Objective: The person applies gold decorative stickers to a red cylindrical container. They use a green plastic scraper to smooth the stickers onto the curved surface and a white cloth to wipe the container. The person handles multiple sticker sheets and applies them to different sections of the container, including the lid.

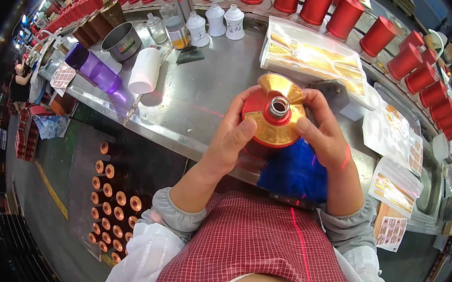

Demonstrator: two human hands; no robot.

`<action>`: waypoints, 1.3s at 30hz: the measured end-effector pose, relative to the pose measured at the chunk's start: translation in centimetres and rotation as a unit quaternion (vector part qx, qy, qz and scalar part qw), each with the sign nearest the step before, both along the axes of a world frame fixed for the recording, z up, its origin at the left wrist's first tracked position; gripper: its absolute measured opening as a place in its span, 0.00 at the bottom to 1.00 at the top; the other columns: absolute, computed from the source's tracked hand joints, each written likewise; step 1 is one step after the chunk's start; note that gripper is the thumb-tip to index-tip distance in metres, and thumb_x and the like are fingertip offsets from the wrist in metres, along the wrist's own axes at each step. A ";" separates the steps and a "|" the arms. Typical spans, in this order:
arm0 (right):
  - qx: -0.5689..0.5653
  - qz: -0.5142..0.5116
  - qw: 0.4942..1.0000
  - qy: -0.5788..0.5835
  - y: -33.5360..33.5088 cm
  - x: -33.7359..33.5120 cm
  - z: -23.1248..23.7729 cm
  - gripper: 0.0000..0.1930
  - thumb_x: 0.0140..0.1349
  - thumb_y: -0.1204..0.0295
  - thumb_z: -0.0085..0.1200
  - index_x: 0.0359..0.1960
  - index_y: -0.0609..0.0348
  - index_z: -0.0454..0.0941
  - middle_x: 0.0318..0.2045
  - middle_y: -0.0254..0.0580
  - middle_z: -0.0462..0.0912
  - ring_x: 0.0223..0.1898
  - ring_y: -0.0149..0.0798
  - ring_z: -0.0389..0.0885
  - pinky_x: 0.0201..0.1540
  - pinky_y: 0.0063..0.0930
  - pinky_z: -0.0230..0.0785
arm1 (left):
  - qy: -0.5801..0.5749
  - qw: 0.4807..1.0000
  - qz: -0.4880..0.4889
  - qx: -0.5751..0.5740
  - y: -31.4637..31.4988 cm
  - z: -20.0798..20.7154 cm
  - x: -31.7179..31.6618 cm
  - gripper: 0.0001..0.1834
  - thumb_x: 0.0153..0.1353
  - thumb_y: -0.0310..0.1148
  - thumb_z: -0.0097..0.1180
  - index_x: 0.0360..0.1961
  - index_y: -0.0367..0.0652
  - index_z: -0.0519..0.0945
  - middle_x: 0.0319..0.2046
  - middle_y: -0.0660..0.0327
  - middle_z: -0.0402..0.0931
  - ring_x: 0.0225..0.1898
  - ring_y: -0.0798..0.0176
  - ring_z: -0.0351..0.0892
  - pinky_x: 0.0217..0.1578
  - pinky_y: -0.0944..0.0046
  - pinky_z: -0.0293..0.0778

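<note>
A red bottle with an open, silvery threaded neck stands between my hands above the bench's front edge. Gold foil with an embossed pattern covers part of its shoulder, and a curved gold piece rises at the far side of the neck. My left hand grips the bottle's left side, its thumb on the shoulder. My right hand is closed at the right side, thumb against the gold foil and fingers by the curved piece. Below the bottle lies a blue cloth.
Gold label sheets lie at the back right, beside a grey metal block. A purple bottle, a white mug, a metal pot and small white bottles stand left. Red bottles line the conveyor behind. Copper-topped bottles stand on the floor.
</note>
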State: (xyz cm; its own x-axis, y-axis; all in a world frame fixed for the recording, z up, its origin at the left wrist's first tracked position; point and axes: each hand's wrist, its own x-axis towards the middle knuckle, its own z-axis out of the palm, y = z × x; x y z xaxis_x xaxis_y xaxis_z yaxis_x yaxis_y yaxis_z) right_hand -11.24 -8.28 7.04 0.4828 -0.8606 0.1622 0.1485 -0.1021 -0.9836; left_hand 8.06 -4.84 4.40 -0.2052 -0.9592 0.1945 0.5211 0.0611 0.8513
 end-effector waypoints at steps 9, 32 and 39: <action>-0.028 -0.011 0.999 0.041 0.2 0.2 0.0 0.34 0.55 0.59 0.66 0.57 0.62 0.61 0.52 0.40 0.69 0.56 0.33 0.65 0.61 0.28 0.57 | -0.042 0.999 0.001 -0.003 -0.1 -0.3 -0.1 0.45 0.56 0.43 0.63 0.67 0.36 0.51 0.59 0.52 0.62 0.62 0.59 0.64 0.62 0.59 0.61; -0.056 -0.134 0.989 0.028 2.6 2.0 -0.9 0.28 0.57 0.66 0.63 0.54 0.61 0.63 0.48 0.39 0.73 0.51 0.31 0.69 0.57 0.27 0.61 | -0.432 0.751 0.350 -0.356 2.4 -1.9 -0.2 0.28 0.61 0.33 0.58 0.60 0.41 0.64 0.55 0.42 0.68 0.58 0.30 0.65 0.58 0.37 0.62; -0.031 -0.097 0.994 0.034 1.5 1.1 -0.2 0.23 0.58 0.65 0.63 0.49 0.62 0.68 0.45 0.38 0.75 0.49 0.29 0.72 0.54 0.26 0.64 | -0.477 0.682 0.385 -0.399 3.8 -2.7 -3.4 0.26 0.57 0.23 0.58 0.55 0.49 0.65 0.57 0.44 0.66 0.62 0.27 0.58 0.63 0.30 0.53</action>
State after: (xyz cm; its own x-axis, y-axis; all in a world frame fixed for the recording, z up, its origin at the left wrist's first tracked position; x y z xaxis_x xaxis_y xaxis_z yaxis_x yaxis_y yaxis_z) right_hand -10.18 -6.80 6.84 0.3205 -0.9279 0.1904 0.0534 -0.1830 -0.9817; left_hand 4.61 -1.01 1.72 -0.0978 -0.5212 0.8478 -0.6948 0.6457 0.3168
